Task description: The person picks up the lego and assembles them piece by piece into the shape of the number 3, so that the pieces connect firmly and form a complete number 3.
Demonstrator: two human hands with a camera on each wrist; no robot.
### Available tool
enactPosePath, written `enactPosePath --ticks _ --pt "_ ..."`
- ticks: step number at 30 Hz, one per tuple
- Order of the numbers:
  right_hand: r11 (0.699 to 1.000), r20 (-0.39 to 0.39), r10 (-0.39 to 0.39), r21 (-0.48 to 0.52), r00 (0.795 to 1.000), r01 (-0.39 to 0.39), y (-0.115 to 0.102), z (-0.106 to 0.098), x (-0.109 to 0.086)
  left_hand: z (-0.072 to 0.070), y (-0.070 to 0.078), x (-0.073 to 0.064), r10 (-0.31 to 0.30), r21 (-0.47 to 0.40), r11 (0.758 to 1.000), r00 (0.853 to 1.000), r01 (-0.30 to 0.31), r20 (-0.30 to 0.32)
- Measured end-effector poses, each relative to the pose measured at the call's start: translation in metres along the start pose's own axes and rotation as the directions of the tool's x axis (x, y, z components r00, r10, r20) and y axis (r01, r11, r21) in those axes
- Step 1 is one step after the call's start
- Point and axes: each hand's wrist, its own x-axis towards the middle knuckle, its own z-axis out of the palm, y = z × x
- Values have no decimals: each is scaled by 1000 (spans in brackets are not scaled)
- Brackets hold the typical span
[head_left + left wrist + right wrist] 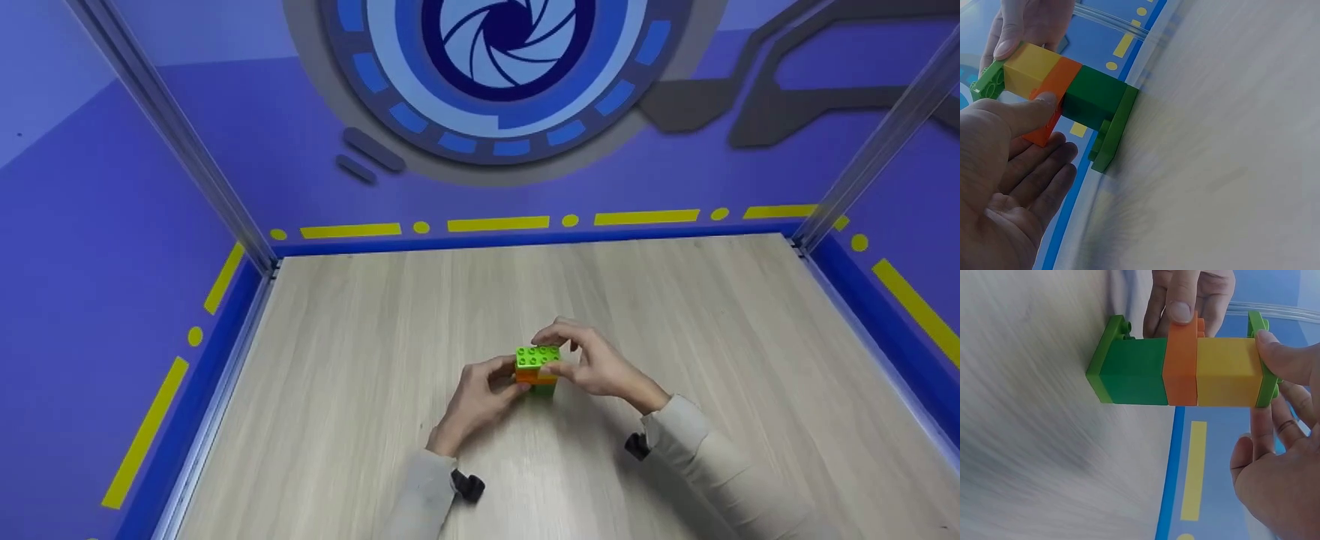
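Observation:
A small tower of toy building bricks stands upright on the table between my hands. From the bottom, a flat green brick (1102, 368), a dark green block (1134, 374), a flat orange brick (1181, 371), a yellow block (1227, 374) and a light green studded brick (527, 357) are stacked. The flat bricks overhang the blocks on one side. My left hand (478, 394) pinches the orange brick's overhanging end, thumb on the near face. With thumb and fingers, my right hand (600, 365) grips the light green brick on top.
The wood-grain table (360, 322) extends around the tower on all sides. Blue printed panels (487, 195) enclose its back, left and right, with metal corner posts (187, 142) where they meet.

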Motion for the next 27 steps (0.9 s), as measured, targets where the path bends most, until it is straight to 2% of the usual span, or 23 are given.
enactPosePath --ticks 21,27 --pt "1000 13 -22 17 1000 21 2 -3 2 0 1 0 -26 35 999 1000 26 -9" --pt "1000 20 -18 -7 1000 18 2 -3 3 0 1 0 -2 -11 1000 1000 2 1"
